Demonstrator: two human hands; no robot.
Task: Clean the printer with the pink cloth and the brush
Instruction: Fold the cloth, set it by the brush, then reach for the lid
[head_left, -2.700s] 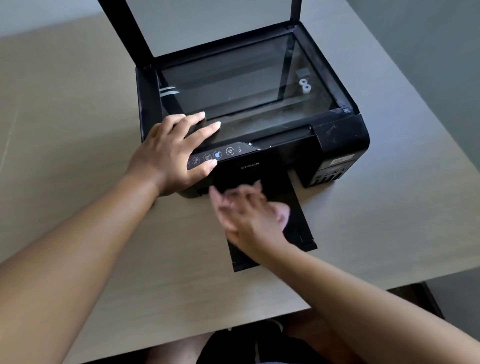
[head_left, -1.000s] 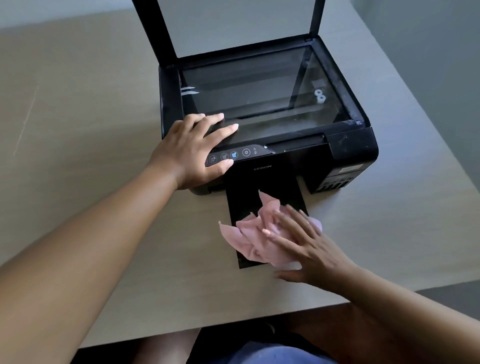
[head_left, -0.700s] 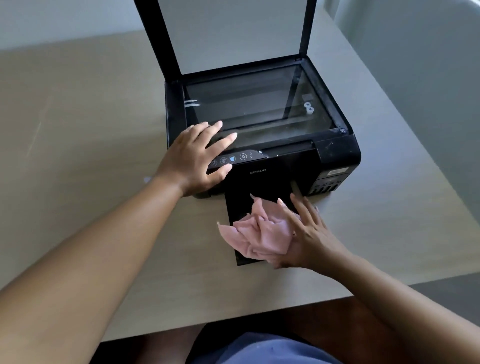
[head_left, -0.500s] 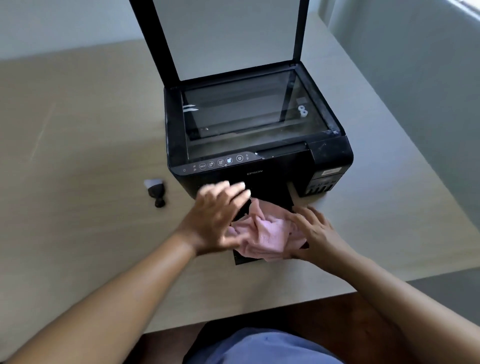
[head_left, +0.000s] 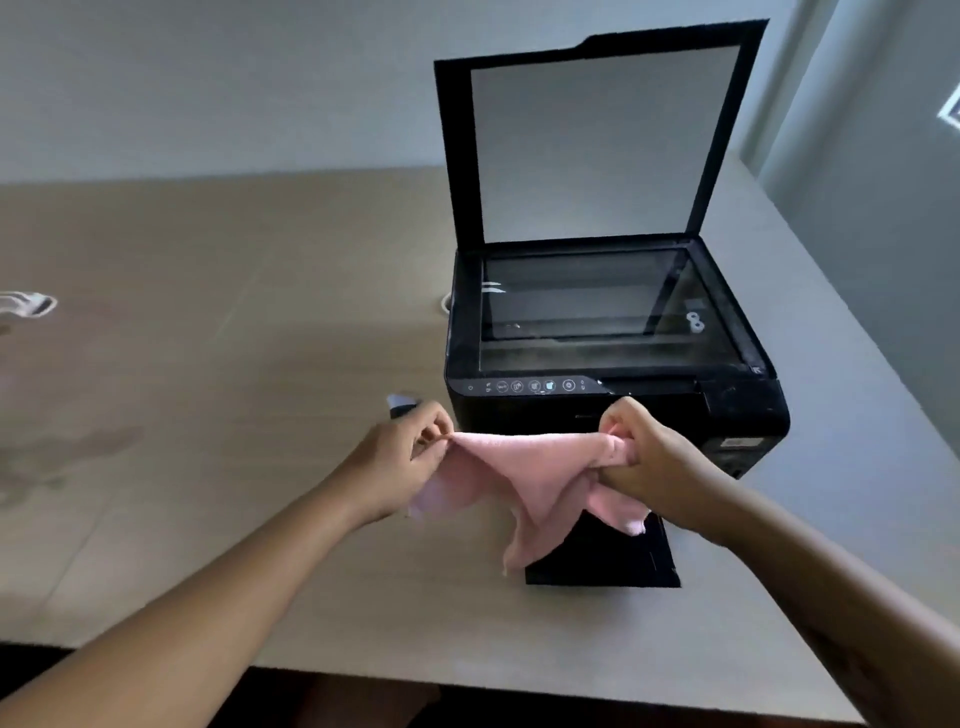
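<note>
A black printer (head_left: 727, 410) stands on the beige table (head_left: 234, 364), its scanner lid (head_left: 597, 140) raised upright and the glass (head_left: 587, 306) bare. Its output tray (head_left: 613, 556) sticks out toward me. The pink cloth (head_left: 524, 467) is stretched in the air in front of the printer, above the tray. My left hand (head_left: 400, 462) pinches its left edge and my right hand (head_left: 649, 452) clutches its right end. The small brush (head_left: 401, 404) lies on the table just behind my left hand, mostly hidden.
The table's near edge runs below my forearms and its right edge passes close to the printer. A grey wall rises behind. A white cable end (head_left: 445, 305) shows at the printer's left rear.
My left hand left the printer's top and took hold of the cloth. Both hands lifted the crumpled cloth off the tray and pulled it out between them. The camera tilted up.
</note>
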